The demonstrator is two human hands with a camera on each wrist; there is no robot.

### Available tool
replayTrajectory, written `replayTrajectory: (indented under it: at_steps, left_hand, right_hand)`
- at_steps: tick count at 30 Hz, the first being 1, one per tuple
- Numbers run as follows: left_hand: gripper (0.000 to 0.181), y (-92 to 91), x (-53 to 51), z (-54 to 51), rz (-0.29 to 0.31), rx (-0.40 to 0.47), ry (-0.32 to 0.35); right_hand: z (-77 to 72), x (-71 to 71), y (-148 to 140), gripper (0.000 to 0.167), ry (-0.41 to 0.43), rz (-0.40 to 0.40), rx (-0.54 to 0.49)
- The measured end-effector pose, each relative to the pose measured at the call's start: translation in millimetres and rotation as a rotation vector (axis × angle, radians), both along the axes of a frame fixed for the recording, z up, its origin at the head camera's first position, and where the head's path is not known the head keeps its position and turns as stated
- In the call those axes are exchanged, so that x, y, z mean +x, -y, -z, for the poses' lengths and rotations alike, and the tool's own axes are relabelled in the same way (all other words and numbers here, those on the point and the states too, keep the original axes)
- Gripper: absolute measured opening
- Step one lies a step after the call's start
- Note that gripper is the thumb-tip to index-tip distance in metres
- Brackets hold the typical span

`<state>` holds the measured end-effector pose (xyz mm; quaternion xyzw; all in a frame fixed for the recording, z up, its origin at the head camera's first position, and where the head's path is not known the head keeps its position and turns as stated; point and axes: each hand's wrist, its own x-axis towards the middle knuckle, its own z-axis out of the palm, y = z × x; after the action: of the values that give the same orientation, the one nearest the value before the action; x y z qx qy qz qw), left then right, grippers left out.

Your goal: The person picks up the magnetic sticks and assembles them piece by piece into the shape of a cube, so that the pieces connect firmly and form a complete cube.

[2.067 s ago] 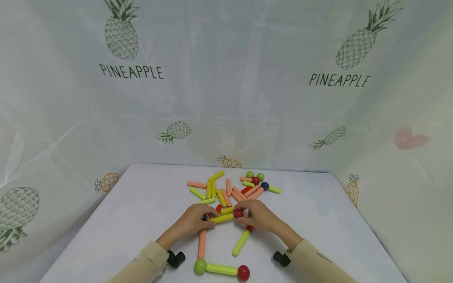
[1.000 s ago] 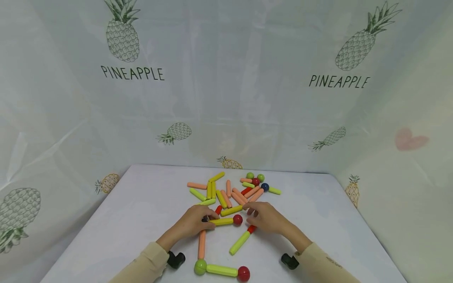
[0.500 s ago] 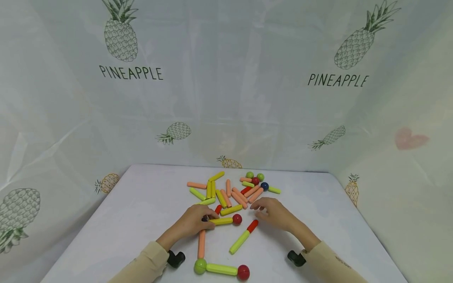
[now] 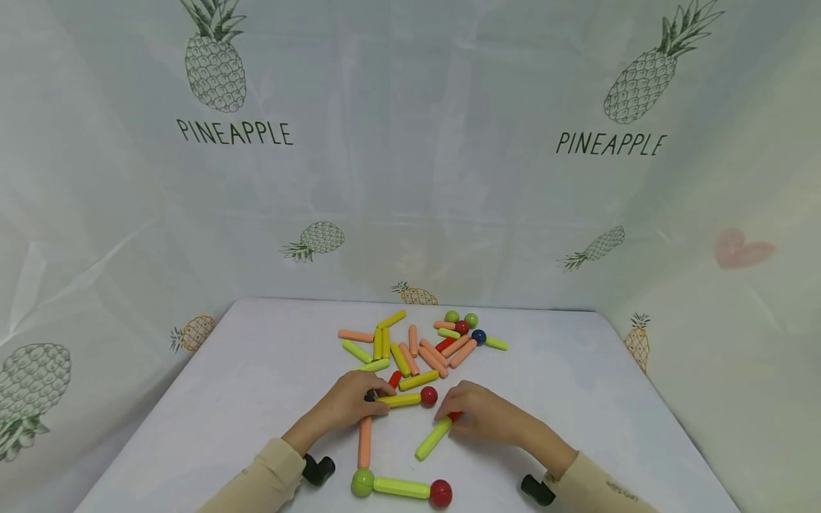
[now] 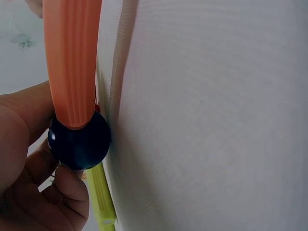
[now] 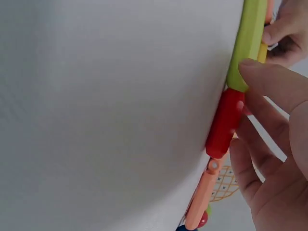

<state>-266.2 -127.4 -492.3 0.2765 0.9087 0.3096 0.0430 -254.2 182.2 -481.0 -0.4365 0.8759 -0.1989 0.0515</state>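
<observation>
In the head view my left hand (image 4: 346,401) grips a dark blue ball (image 5: 79,142), mostly hidden there but plain in the left wrist view. From that ball an orange stick (image 4: 365,442) runs to a green ball (image 4: 362,482), and a yellow stick (image 4: 403,401) runs to a red ball (image 4: 429,396). My right hand (image 4: 484,417) pinches a joined pair, a lime stick (image 4: 433,439) and a short red stick (image 6: 225,122), near where they meet. In the right wrist view its thumb lies on the lime stick's end.
Nearest the front edge, a lime stick (image 4: 401,488) links the green ball to another red ball (image 4: 440,494). Behind the hands lie loose yellow, orange, lime and red sticks, with several balls at the back, one of them blue (image 4: 478,337). A printed curtain hangs behind the table.
My right hand has let go of the red ball on the yellow stick, moved right, then come down onto the lime and red pair. The left hand has stayed in place.
</observation>
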Motion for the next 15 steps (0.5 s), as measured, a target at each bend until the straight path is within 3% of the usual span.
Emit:
replayTrajectory:
  at_steps: [8,15]
  left_hand:
    - [0.025,0.9,-0.5,1.7,-0.008,-0.003,0.003]
    - [0.026,2.3,-0.3,3.0,-0.005,-0.001,0.002]
  right_hand:
    - [2.4,-0.9,-3.0,0.020,-0.088,-0.011,0.022]
    - [4.5,-16.4,-28.4,0.018,-0.132,0.109,0.056]
